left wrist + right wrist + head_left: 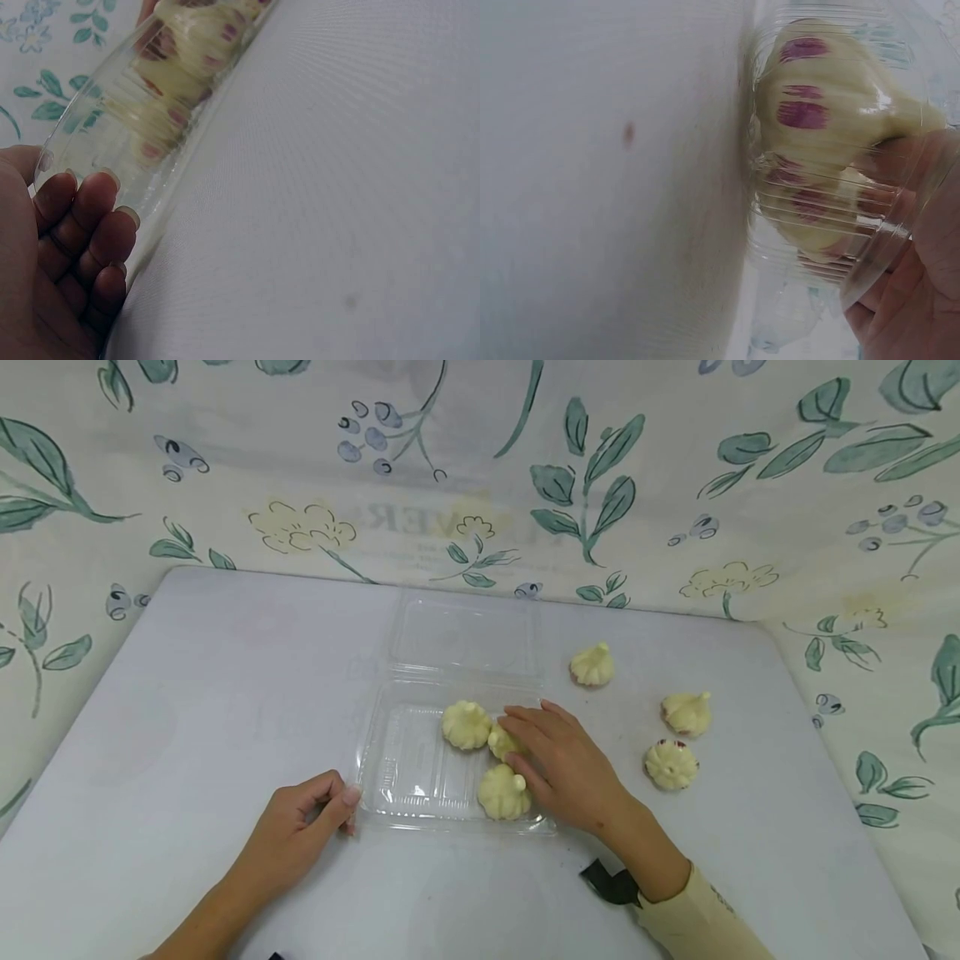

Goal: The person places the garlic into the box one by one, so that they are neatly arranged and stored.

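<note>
A clear plastic clamshell container [405,760] lies open on the white table, its lid [465,635] folded back. My left hand [300,827] pinches the container's left rim between thumb and fingers, which the left wrist view shows closely. Inside the container, toward its right side, sit a pale garlic bulb [466,725] and another garlic bulb [503,793] nearer the front. Between them my right hand [573,768] grips a third garlic bulb [502,742], partly covered by its fingers. Through the container wall, the right wrist view shows purple marks on a bulb [832,97].
Outside the container, to the right, lie three more garlic bulbs: one at the back [592,665], one farther right [687,714] and one in front of that [671,765]. A black strap [611,883] is beside the right wrist. Patterned cloth [450,468] borders the table behind.
</note>
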Available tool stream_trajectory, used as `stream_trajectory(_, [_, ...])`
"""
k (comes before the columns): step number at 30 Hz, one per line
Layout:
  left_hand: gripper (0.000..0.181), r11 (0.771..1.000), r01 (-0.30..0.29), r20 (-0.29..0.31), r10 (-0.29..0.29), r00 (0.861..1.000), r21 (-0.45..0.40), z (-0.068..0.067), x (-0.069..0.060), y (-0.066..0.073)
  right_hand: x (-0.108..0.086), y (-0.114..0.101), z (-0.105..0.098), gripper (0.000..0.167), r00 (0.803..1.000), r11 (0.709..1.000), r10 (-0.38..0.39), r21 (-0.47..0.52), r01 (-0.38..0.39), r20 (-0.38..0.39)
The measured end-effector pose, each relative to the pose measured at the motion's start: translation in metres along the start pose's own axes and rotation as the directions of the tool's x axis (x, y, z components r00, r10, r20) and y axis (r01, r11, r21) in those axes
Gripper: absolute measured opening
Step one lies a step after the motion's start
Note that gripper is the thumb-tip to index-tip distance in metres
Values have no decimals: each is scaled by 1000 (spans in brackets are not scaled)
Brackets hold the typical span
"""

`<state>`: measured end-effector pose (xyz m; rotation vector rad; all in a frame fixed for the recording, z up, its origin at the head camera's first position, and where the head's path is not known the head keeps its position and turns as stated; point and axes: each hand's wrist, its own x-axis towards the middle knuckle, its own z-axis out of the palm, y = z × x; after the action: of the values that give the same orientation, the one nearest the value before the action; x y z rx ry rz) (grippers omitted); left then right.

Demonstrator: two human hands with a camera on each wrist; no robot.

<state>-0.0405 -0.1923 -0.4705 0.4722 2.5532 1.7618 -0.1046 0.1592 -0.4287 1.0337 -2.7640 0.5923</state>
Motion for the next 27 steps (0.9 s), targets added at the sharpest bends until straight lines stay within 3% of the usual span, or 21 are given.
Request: stream_trajectory(27, [33,1000,20,6,-20,1000,-9,0,0,0,0,3,4,42,1000,1000,-2,28,2,-19])
